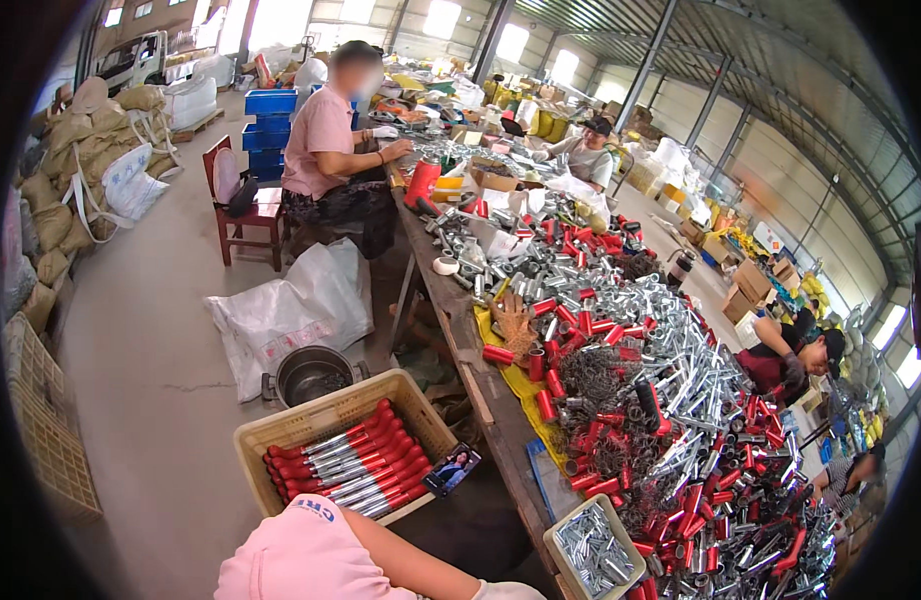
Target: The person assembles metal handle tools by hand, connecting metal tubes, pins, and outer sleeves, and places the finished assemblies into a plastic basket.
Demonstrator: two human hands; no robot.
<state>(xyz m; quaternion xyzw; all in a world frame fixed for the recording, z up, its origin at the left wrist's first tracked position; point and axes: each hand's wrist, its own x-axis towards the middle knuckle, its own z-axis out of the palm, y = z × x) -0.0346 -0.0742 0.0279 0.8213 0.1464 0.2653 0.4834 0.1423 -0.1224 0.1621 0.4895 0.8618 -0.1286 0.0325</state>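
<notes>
A pink sleeve (311, 560) and a bare forearm come in at the lower edge and end in a white-gloved hand (508, 591), which looks like my left hand. The frame cuts it off, so what it holds is hidden. It is nearest to a small tan tray of silver tubes (593, 550) on the long table's near end. My right hand is out of view. The table (486, 400) is heaped with red tubes (551, 380), silver tubes (681, 350) and wire springs (596, 375).
A tan basket of red-and-silver handles (346, 455) stands on the floor left of the table, with a metal pot (311, 375) and white sacks (291, 310) behind. A person in pink (326, 150) sits further along the table; others work opposite. Stuffed sacks line the left wall.
</notes>
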